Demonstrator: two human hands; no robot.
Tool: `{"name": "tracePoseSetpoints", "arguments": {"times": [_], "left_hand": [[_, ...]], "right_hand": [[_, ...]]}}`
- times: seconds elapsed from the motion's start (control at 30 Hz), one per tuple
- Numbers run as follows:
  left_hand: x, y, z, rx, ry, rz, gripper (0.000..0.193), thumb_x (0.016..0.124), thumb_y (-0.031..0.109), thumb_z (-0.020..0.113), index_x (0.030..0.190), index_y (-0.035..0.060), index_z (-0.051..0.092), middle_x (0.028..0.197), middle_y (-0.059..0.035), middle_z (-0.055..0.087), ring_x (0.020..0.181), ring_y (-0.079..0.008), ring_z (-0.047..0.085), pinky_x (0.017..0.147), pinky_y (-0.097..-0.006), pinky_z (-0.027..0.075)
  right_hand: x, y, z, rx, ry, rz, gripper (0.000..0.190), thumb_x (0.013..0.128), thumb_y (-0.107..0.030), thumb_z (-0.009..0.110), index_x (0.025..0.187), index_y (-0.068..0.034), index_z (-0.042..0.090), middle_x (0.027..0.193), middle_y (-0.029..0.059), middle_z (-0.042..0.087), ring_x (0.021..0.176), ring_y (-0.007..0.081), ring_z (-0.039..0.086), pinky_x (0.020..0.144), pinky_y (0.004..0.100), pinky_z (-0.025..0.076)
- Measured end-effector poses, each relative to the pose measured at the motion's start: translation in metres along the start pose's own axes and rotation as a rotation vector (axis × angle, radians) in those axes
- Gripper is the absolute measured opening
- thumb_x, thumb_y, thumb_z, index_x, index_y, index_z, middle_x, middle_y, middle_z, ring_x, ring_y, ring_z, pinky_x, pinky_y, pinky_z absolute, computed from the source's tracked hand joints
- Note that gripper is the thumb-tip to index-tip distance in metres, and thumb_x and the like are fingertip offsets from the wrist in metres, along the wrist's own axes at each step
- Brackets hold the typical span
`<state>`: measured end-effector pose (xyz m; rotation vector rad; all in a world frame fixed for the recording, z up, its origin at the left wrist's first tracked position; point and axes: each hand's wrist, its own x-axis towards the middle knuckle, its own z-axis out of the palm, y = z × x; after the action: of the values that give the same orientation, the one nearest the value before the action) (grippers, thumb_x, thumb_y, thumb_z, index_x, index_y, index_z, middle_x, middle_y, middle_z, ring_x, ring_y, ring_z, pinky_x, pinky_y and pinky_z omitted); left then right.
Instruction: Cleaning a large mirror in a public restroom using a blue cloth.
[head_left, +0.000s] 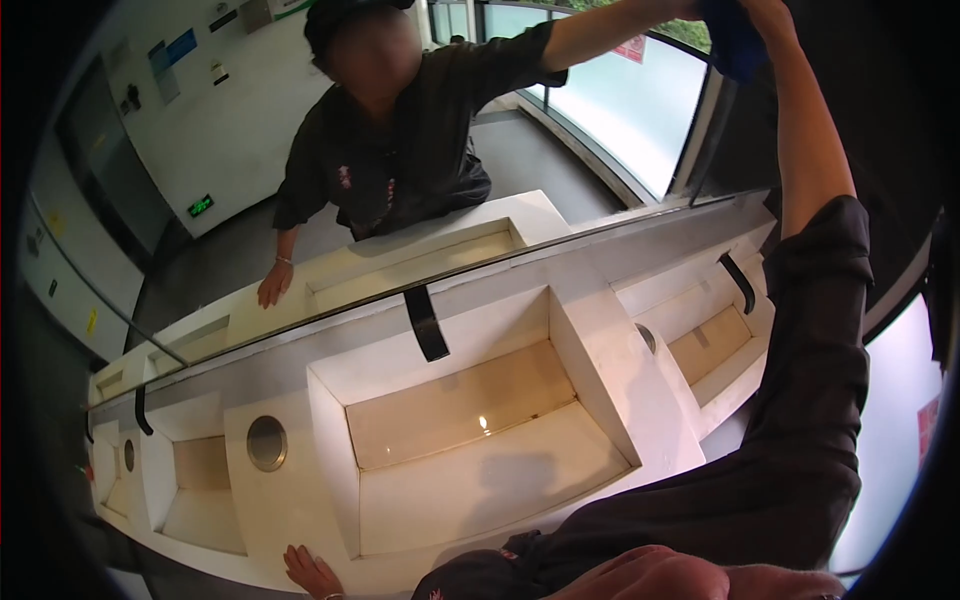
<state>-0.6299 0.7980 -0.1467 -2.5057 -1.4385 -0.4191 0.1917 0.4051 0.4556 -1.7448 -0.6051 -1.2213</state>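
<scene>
My right arm stretches up to the top right. At the frame's upper edge my right hand (761, 16) is shut on a dark blue cloth (731, 45), held against the wall mirror (247, 150). Hand and reflection meet at the cloth, and the fingers are mostly hidden. My left hand (311, 571) rests flat with fingers slightly apart on the front of the white washbasin counter (274, 510). Between my hands lies a wide rectangular basin (465, 405) with a black flat spout (426, 322) above it.
More basins sit at the left (199, 472) and right (697, 345), each under a black spout. Round metal-rimmed openings (267, 442) are set in the counter. Reflected in the mirror are my upper body, a door, a green exit sign and frosted windows. A frosted panel (889, 435) stands at the right.
</scene>
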Motion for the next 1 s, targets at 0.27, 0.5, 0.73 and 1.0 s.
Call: {"name": "tracePoseSetpoints", "arguments": {"times": [0.27, 0.5, 0.73, 1.0], "left_hand": [[0.009, 0.005, -0.001, -0.109, -0.178, -0.127, 0.045, 0.087, 0.022, 0.047, 0.129, 0.0049, 0.045, 0.145, -0.0202, 0.036, 0.137, -0.0460, 0.028, 0.103, -0.0694, 0.022], [0.010, 0.007, 0.000, -0.145, -0.154, -0.142, 0.045, 0.083, 0.022, 0.050, 0.125, 0.0054, 0.046, 0.144, -0.0202, 0.037, 0.136, -0.0470, 0.028, 0.103, -0.0705, 0.022], [0.014, 0.012, -0.011, -0.196, -0.136, -0.131, 0.046, 0.082, 0.021, 0.052, 0.125, 0.0054, 0.048, 0.144, -0.0199, 0.037, 0.136, -0.0466, 0.028, 0.103, -0.0705, 0.020], [0.016, 0.012, -0.025, -0.235, -0.160, -0.126, 0.049, 0.081, 0.023, 0.057, 0.125, 0.0024, 0.049, 0.143, -0.0215, 0.038, 0.136, -0.0484, 0.028, 0.104, -0.0703, 0.019]], "right_hand": [[-0.001, 0.043, 0.019, -0.307, 0.004, 0.142, 0.065, 0.072, -0.041, 0.061, 0.132, -0.018, 0.057, 0.120, 0.0187, 0.064, 0.115, 0.0375, 0.058, 0.098, 0.0428, 0.045], [-0.036, -0.029, 0.056, -0.413, 0.037, 0.056, 0.068, 0.074, -0.042, 0.060, 0.138, -0.018, 0.051, 0.133, 0.0171, 0.055, 0.126, 0.0360, 0.050, 0.105, 0.0449, 0.039], [-0.079, -0.132, 0.103, -0.378, 0.219, -0.217, 0.068, 0.074, -0.040, 0.062, 0.138, -0.019, 0.050, 0.135, 0.0159, 0.053, 0.126, 0.0362, 0.050, 0.107, 0.0429, 0.038], [-0.174, -0.345, 0.167, -0.176, 0.173, -0.271, 0.063, 0.068, -0.010, 0.064, 0.130, -0.007, 0.053, 0.133, 0.0187, 0.050, 0.115, 0.0437, 0.048, 0.100, 0.0467, 0.042]]}}
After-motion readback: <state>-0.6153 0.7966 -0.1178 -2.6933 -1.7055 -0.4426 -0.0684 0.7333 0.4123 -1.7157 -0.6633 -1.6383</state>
